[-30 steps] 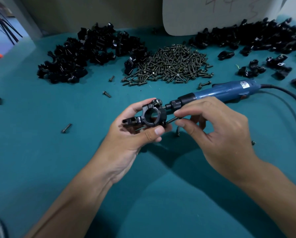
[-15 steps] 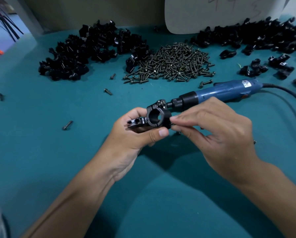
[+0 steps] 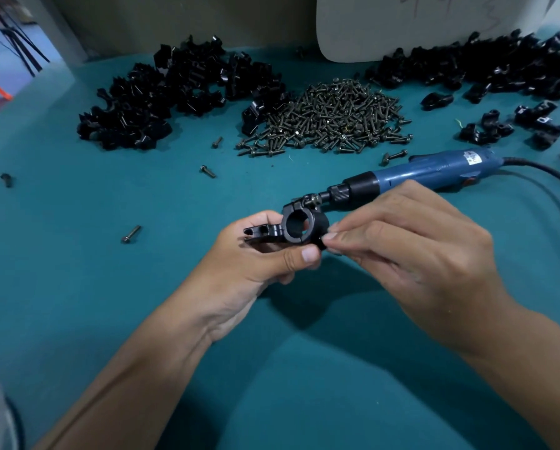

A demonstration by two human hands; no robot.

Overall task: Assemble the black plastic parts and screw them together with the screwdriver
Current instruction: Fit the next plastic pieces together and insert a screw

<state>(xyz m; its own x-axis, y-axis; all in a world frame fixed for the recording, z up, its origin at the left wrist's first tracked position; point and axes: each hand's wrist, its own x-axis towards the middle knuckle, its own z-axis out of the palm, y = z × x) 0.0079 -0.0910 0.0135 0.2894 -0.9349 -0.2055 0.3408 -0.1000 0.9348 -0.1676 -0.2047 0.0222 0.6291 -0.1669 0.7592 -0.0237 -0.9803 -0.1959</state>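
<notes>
The left hand (image 3: 259, 254) gripped the joined clamp (image 3: 299, 228) above the table (image 3: 142, 319); the right hand (image 3: 411, 254) pinched something small at its lower edge, apparently a screw. The screwdriver (image 3: 428, 173) lay unused; driving remained.

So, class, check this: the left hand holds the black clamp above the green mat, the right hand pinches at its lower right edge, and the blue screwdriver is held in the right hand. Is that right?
One detail is wrong. The blue screwdriver is not in the right hand; it lies on the green mat behind it. The head view shows this. The left hand does hold the black clamp, and the right hand pinches at its lower right edge.
</notes>
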